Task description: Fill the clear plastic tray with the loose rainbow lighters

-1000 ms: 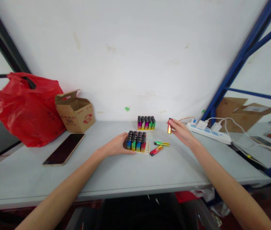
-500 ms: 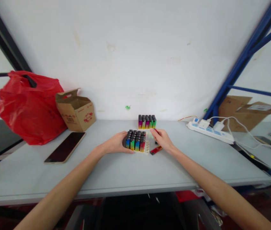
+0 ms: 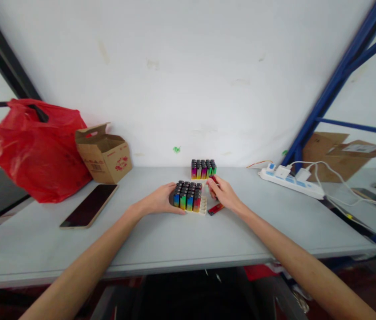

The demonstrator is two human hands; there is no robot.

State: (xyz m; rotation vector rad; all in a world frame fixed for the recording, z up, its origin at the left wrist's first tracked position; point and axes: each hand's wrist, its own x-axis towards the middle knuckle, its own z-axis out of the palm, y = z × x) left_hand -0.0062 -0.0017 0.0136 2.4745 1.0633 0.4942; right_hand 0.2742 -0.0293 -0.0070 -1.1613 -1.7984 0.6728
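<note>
My left hand [image 3: 160, 200] is cupped against the left side of a white tray of rainbow-coloured lighters [image 3: 188, 196] standing upright with black tops. My right hand [image 3: 223, 194] is at the tray's right edge, fingers pinched on a single lighter [image 3: 212, 179] held over the tray's bare right-hand slots. One red lighter [image 3: 216, 209] lies flat on the grey table [image 3: 174, 240] just under my right wrist. A second, smaller block of lighters [image 3: 203, 169] stands behind, near the wall.
A dark phone [image 3: 89, 206] lies at the left. Behind it are an open cardboard box [image 3: 104, 155] and a red plastic bag [image 3: 37, 151]. At the right, a white power strip [image 3: 290, 182] with cables lies beside a blue rack post [image 3: 327, 98].
My right hand came in from near the power strip, carrying a lighter, to the tray's right edge. The green lighter lying on the table is now out of sight. My left hand stayed put.
</note>
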